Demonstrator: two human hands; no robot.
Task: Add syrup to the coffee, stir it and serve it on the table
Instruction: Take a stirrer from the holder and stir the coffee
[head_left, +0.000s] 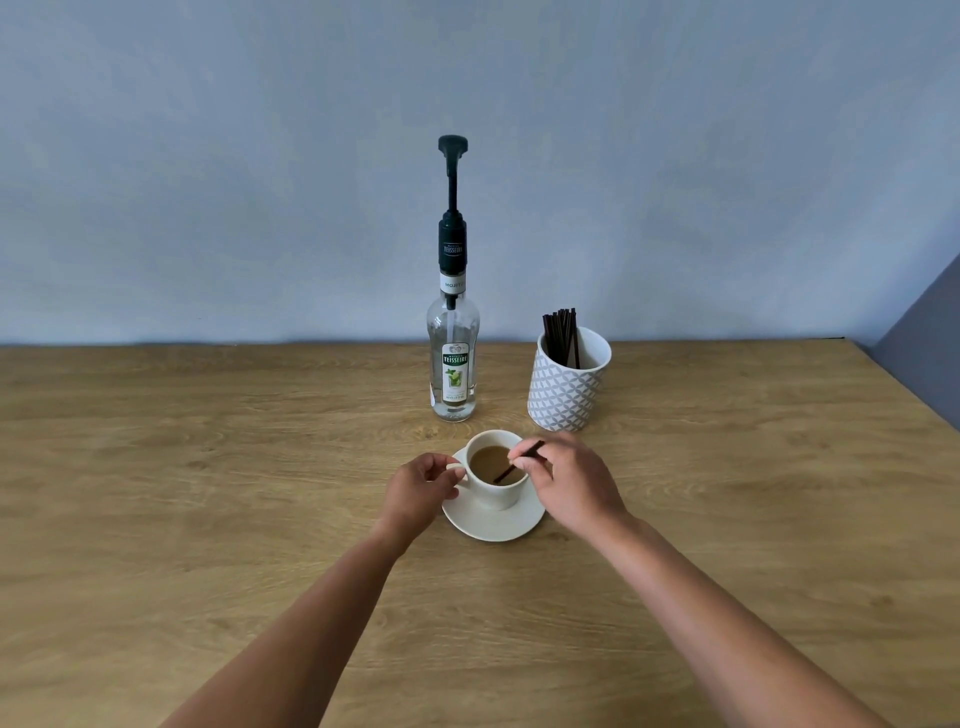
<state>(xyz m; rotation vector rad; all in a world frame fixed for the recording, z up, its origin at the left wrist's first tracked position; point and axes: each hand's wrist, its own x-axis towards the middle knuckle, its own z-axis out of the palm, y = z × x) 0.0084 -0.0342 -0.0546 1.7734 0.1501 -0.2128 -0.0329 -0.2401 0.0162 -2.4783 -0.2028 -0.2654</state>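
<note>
Fingers (519, 460) of the right hand (571, 486) are pinching a thin dark stirrer (514, 464), stirring the white ceramic cup (493, 491) at the pump-topped glass syrup bottle's (453, 364) six o'clock while the left hand (418, 491) is gripping its handle; serving remains.

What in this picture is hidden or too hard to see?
Head view only:
- Cup handle: covered by the left hand fingers.
- Stirrer tip: sunk in the opaque coffee.
- Syrup bottle level: clear glass, unreadable.
- Stirrers' count in the patterned holder: bunched, too small.

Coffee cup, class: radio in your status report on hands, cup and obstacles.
Left hand on cup handle. Right hand pinching stirrer, tip in coffee. Cup on saucer. Syrup bottle and stirrer pot behind, clear.
</note>
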